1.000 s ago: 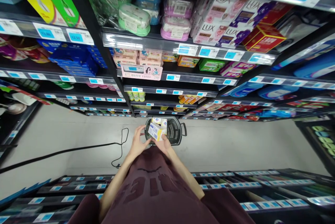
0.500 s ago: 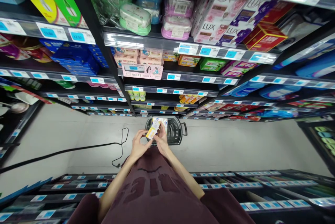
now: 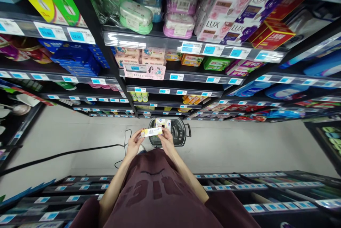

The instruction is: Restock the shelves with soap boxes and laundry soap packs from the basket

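Observation:
Between my two hands is a white and yellow soap box, held level with a long printed side facing up. My left hand grips its left end, fingers closed on it. The right end is pinched by my right hand. Below the box, on the floor, stands a black shopping basket. Inside it lie several white boxes with blue and yellow print, partly hidden by the held box and my hands.
Shelves ahead carry LUX soap boxes, plastic soap dishes and colourful soap packs. A black cable runs across the floor at left. More shelving stands close behind me.
The soap box has turned from a steep slant to nearly level, showing a different side. My left hand has shifted slightly left, and the hands are wider apart.

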Action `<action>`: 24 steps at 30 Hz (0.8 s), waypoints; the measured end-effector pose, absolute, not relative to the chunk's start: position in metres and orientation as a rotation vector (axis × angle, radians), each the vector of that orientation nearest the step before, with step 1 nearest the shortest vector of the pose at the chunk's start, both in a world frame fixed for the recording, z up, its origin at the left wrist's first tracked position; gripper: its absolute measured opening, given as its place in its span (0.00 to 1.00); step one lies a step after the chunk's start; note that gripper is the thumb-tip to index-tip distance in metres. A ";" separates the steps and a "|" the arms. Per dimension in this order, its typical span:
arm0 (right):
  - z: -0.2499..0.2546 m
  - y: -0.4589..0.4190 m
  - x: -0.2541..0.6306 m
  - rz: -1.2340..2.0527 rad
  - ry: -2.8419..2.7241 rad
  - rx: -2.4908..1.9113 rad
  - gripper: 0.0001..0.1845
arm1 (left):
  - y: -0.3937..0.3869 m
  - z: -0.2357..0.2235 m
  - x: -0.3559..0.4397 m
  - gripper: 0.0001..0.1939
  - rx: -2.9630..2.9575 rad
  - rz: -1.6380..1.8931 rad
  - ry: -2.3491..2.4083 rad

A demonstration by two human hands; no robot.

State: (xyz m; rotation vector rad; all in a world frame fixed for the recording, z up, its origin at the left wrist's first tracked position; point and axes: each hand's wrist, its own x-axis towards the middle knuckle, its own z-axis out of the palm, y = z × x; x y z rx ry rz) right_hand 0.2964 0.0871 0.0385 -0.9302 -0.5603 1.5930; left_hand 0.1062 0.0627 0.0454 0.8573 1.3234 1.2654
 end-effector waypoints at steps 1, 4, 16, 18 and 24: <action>0.039 0.088 0.297 1.592 -0.566 -0.929 0.19 | 0.063 0.046 0.106 0.31 0.861 1.270 1.310; 0.041 0.089 0.298 1.585 -0.573 -0.931 0.19 | 0.065 0.047 0.108 0.30 0.860 1.275 1.293; 0.039 0.090 0.301 1.562 -0.596 -0.946 0.19 | 0.069 0.046 0.114 0.32 0.819 1.258 1.282; 0.040 0.090 0.301 1.559 -0.597 -0.953 0.19 | 0.069 0.045 0.114 0.32 0.826 1.264 1.285; 0.040 0.091 0.300 1.558 -0.582 -0.976 0.20 | 0.070 0.046 0.114 0.30 0.853 1.268 1.289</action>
